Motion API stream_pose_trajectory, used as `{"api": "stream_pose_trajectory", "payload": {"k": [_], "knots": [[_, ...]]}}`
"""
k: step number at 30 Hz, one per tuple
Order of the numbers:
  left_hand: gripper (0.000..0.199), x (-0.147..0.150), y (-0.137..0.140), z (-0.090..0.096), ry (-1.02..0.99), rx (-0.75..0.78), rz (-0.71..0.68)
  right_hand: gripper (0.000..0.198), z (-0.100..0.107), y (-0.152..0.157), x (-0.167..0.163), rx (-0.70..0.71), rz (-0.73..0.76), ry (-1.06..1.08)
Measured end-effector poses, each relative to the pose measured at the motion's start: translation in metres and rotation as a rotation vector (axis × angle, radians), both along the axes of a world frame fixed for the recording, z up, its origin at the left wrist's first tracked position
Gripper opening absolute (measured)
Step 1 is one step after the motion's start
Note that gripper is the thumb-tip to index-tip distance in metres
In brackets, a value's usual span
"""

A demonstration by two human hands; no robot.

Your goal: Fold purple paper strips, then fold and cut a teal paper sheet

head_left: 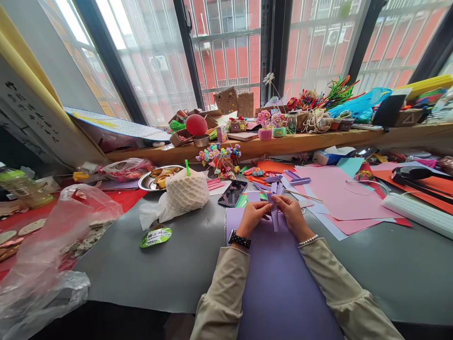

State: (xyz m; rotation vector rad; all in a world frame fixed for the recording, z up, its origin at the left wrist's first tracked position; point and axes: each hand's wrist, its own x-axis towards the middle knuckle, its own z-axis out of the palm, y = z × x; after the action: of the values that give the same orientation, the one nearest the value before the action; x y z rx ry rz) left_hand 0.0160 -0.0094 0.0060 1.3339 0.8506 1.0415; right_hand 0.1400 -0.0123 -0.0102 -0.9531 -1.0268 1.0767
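Both hands meet over a large purple paper sheet [283, 283] that hangs past the table's front edge. Between them is a piece made of folded purple paper strips [275, 218], raised above the sheet. My left hand [253, 217] pinches it from the left, thumb and fingers closed. From the right, my right hand [292, 215] grips the same piece near its top. Other folded purple strips [299, 181] lie just behind the hands. A black phone [232, 193] rests beside the sheet, left of my left hand.
A net-wrapped coconut with a green straw [187, 191] stands left of the phone, with a metal dish [146, 180] behind it. Pink paper sheets [350, 193] and a white power strip [417, 212] lie at right. A plastic bag [49, 236] covers the left side.
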Motion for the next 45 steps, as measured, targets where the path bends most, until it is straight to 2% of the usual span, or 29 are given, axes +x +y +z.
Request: {"api": "stream_pose_trajectory", "payload": {"k": [11,18,26,29,35,45], "knots": [[0.025,0.001,-0.002,0.001,0.022,-0.014,-0.002,0.022,0.002,-0.002,-0.001,0.007,0.026,0.062],[0.027,0.0,-0.001,0.001,0.048,0.031,-0.018,0.021,0.0,0.0,-0.001,-0.005,0.037,0.118],[0.026,0.001,-0.002,0.0,0.031,-0.016,-0.029,0.021,0.0,0.0,0.0,0.024,0.003,0.09],[0.025,0.001,-0.001,0.0,0.004,-0.018,0.045,0.024,0.0,0.0,0.0,-0.017,0.013,0.046],[0.021,-0.002,0.006,-0.004,-0.155,0.014,0.327,0.027,-0.002,0.002,0.0,-0.053,0.053,-0.158],[0.021,-0.003,0.007,-0.005,-0.192,-0.006,0.33,0.026,-0.001,0.0,0.0,-0.058,0.079,-0.182]]}}
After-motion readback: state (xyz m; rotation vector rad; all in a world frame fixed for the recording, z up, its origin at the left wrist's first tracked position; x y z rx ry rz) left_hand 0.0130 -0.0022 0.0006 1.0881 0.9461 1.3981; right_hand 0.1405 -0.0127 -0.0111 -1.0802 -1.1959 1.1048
